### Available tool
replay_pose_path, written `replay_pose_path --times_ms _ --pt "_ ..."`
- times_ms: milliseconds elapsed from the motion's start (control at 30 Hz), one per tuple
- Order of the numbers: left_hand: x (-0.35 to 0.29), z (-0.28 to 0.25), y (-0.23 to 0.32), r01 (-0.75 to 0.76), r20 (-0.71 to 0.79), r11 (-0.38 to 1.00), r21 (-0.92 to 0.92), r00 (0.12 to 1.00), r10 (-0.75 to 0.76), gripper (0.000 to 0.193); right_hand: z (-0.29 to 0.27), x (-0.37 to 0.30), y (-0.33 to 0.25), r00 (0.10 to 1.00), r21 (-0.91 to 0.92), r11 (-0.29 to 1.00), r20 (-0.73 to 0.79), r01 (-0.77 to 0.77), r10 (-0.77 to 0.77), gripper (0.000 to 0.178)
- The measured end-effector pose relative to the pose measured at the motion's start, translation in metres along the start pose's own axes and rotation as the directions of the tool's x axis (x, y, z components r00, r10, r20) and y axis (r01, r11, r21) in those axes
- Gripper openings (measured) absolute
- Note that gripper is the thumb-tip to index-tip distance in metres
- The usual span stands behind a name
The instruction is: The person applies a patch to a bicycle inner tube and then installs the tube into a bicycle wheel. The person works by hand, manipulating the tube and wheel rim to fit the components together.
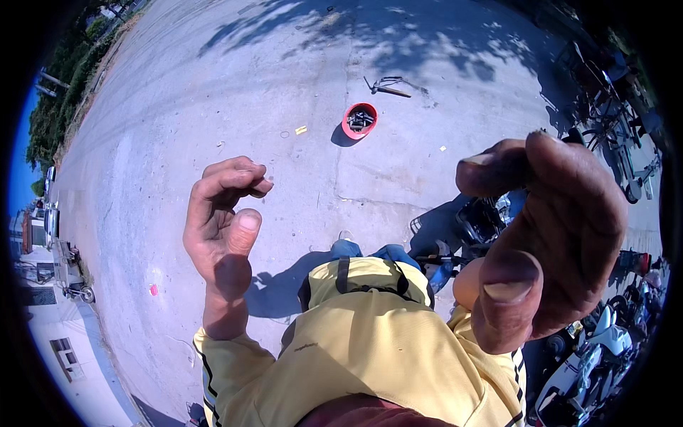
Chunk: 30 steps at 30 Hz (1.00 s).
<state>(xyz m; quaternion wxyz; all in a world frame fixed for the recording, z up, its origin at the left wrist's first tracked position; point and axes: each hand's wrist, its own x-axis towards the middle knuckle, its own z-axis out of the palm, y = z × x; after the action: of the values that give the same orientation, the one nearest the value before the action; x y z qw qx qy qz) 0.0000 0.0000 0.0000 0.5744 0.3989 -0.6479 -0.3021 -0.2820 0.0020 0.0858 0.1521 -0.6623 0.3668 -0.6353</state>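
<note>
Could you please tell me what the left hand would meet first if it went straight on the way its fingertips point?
The right hand, most likely, though it looks nearer the camera, so the left hand could pass beneath it.

Open pavement [384,167] between hands [220,238], red bucket [358,136] beyond

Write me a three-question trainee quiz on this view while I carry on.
1. Which colour is the bucket: A) green, B) red, C) white?
2. Fill in: in the picture, the small yellow scrap lies to the ____ of the bucket.
3. True or false: the left grip is touching the bucket.

Key: 1. B. 2. left. 3. False; the bucket stands apart on the pavement.
</note>
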Motion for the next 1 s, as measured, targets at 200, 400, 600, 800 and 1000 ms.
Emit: replay_pose_path --times_ms 200,400,600,800,1000 --pt "0.122 0.088 -0.088 -0.172 0.747 0.985 -0.009 0.653 0.121 0.027 -0.002 0.037 0.038 0.89 0.126 0.992 0.451 0.005 -0.062 0.031" --pt "0.21 0.187 -0.211 -0.17 0.892 0.984 0.059 0.451 0.024 0.031 -0.025 0.124 0.114 0.829 0.015 0.994 0.552 -0.112 0.085 0.024" --pt "0.239 0.211 -0.488 -0.163 0.583 0.659 0.734 0.65 -0.488 0.032 -0.05 0.244 0.236 0.888 -0.015 0.993 0.449 0.115 -0.096 0.02" --pt "0.099 0.12 -0.609 0.416 0.068 0.095 0.904 0.08 -0.994 0.034 -0.058 0.365 0.386 0.873 -0.097 0.956 0.441 0.276 -0.207 0.019" --pt "0.077 0.129 -0.627 0.517 -0.045 -0.136 0.845 -0.184 -0.982 0.034 -0.076 0.477 0.513 0.878 -0.019 0.985 0.456 0.173 -0.145 0.018"
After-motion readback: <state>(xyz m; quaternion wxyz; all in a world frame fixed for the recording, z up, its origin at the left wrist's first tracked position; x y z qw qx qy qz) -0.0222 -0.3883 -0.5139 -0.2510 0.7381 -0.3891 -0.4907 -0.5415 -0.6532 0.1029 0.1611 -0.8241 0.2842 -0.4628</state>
